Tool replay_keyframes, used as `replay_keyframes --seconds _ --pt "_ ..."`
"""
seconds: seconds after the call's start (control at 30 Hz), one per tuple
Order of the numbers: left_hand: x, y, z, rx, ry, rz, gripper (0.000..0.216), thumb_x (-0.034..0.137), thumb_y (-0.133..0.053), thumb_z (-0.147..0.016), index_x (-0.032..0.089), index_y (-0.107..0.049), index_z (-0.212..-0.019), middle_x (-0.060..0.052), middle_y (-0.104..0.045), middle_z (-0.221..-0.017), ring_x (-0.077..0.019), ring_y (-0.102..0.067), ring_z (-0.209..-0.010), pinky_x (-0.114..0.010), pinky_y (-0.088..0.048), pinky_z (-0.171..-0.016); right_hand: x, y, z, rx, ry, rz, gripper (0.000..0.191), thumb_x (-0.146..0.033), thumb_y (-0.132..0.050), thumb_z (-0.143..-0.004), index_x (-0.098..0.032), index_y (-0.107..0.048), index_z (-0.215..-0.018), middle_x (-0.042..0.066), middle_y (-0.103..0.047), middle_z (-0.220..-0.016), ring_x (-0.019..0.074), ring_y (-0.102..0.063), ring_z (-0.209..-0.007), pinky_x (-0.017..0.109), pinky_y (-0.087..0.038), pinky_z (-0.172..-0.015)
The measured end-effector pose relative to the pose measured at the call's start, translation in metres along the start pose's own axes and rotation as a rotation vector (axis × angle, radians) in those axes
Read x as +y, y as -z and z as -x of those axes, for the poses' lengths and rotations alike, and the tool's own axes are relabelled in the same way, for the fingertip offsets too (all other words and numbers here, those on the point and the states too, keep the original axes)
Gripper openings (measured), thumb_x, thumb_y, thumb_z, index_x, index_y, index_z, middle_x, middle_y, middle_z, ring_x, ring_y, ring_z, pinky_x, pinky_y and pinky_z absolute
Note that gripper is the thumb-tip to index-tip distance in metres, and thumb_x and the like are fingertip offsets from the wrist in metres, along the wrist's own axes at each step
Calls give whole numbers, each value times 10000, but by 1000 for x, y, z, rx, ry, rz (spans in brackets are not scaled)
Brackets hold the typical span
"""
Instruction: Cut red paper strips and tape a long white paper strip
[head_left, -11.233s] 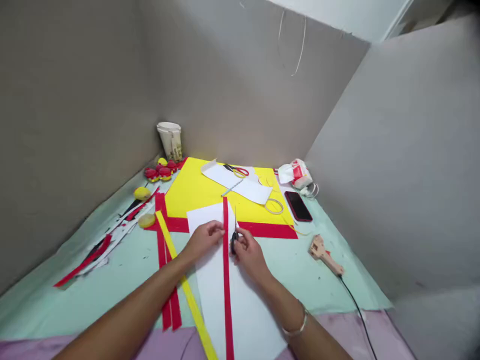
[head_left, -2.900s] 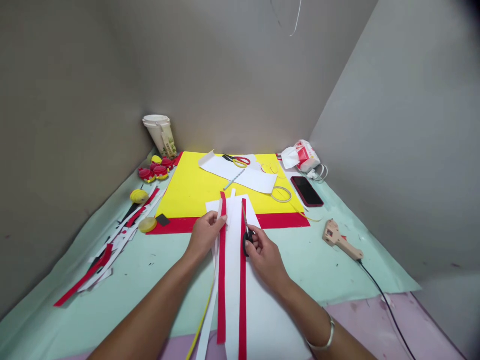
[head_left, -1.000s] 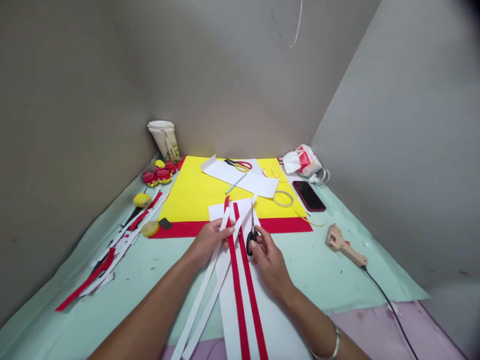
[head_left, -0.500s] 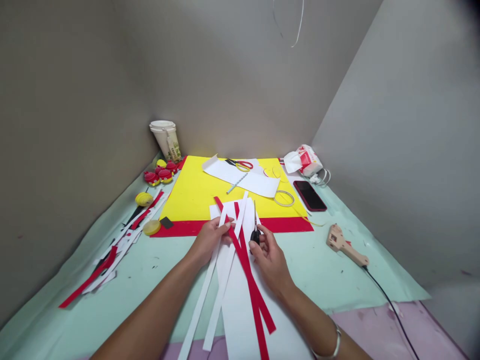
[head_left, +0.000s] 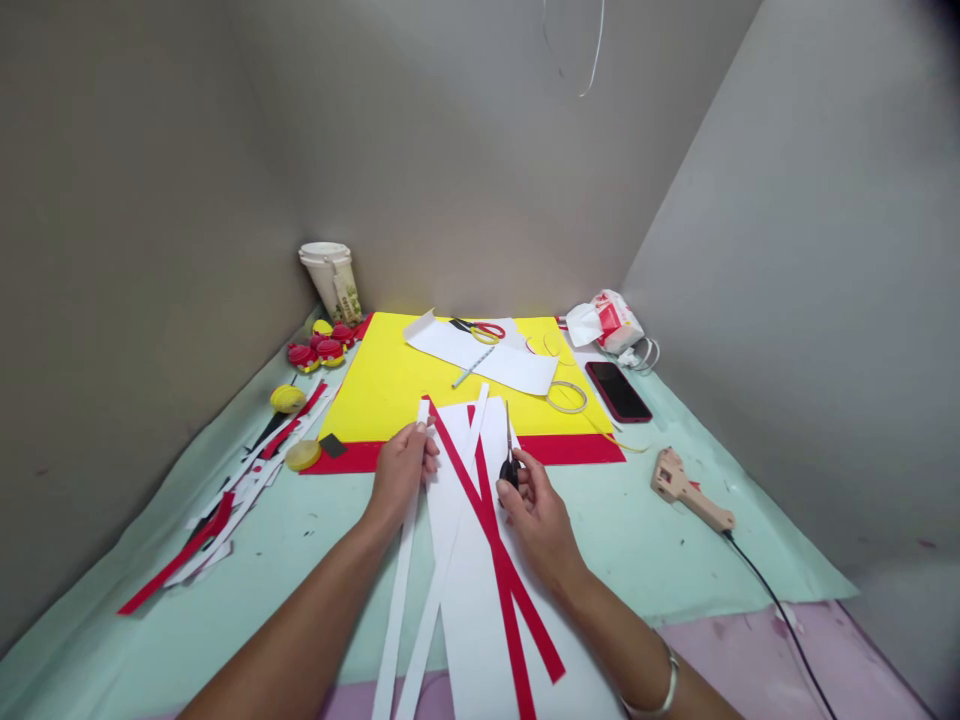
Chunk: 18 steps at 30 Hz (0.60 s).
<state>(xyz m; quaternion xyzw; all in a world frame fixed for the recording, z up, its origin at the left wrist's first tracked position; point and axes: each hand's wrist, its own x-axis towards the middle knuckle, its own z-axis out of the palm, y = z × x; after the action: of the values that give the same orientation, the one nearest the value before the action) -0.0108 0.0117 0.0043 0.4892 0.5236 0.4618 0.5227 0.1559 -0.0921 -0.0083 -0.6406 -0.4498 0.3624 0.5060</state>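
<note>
My left hand (head_left: 403,470) pinches the top of a long white paper strip (head_left: 397,590). A second white strip (head_left: 448,545) lies just to its right. My right hand (head_left: 534,505) is closed on small black-handled scissors (head_left: 509,458), blades pointing away from me. Between the hands a white sheet (head_left: 480,600) carries two red strips (head_left: 499,560) that cross each other in an X. All of this lies on the mint-green table cover (head_left: 285,560).
Behind lies a yellow sheet (head_left: 390,385) over a red one, with red-handled scissors (head_left: 480,328), a pencil, a tape ring (head_left: 568,396). A phone (head_left: 617,391) and glue gun (head_left: 686,492) lie right. A cup (head_left: 332,280), paper scraps (head_left: 225,500) lie left. Grey walls enclose the table.
My left hand has let the red strips go and pulled one white strip off to the left. The two red strips now lie crossed. My right hand has kept the scissors.
</note>
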Motion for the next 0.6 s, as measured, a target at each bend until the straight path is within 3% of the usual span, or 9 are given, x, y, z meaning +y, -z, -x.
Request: replay_keyframes --seconds 0.17,0.3,0.43,0.5,0.6 --pt "29 12 -13 93 37 70 361 426 -522 -816 134 -641 -991 34 -502 -662 -74 -453 -484 -199 -361 -444 -3 1 1 -22 -14 3 590 -512 -556 -862 -208 -476 -1361 74 -597 -1014 202 -585 -862 324 -515 -725" --pt "55 28 -38 144 65 12 339 315 -442 -839 102 -650 -1001 24 -490 -658 -75 -465 -481 -200 -366 -435 -4 2 2 -33 -30 9 584 -509 -551 -865 -211 -473 -1361 74 -599 -1027 207 -584 -885 331 -514 -747" --pt "71 46 -74 163 84 -184 241 256 -483 -877 91 -646 -943 17 -518 -645 -84 -509 -502 -212 -424 -475 -7 1 2 -33 -41 6 592 -504 -558 -854 -193 -482 -1352 80 -606 -1025 217 -588 -893 341 -516 -754" --pt "75 54 -92 171 103 -336 216 293 -542 -911 102 -631 -960 -10 -593 -746 -106 -566 -587 -244 -486 -547 -8 0 1 -35 -41 5 599 -509 -557 -852 -190 -481 -1354 82 -611 -1025 218 -591 -888 340 -516 -749" --pt "76 59 -117 172 63 -567 281 339 -585 -921 142 -595 -1120 -68 -637 -1061 -177 -639 -870 -360 -554 -744 -8 1 2 -47 -34 9 602 -515 -551 -859 -194 -472 -1362 80 -613 -1032 210 -595 -880 333 -515 -758"
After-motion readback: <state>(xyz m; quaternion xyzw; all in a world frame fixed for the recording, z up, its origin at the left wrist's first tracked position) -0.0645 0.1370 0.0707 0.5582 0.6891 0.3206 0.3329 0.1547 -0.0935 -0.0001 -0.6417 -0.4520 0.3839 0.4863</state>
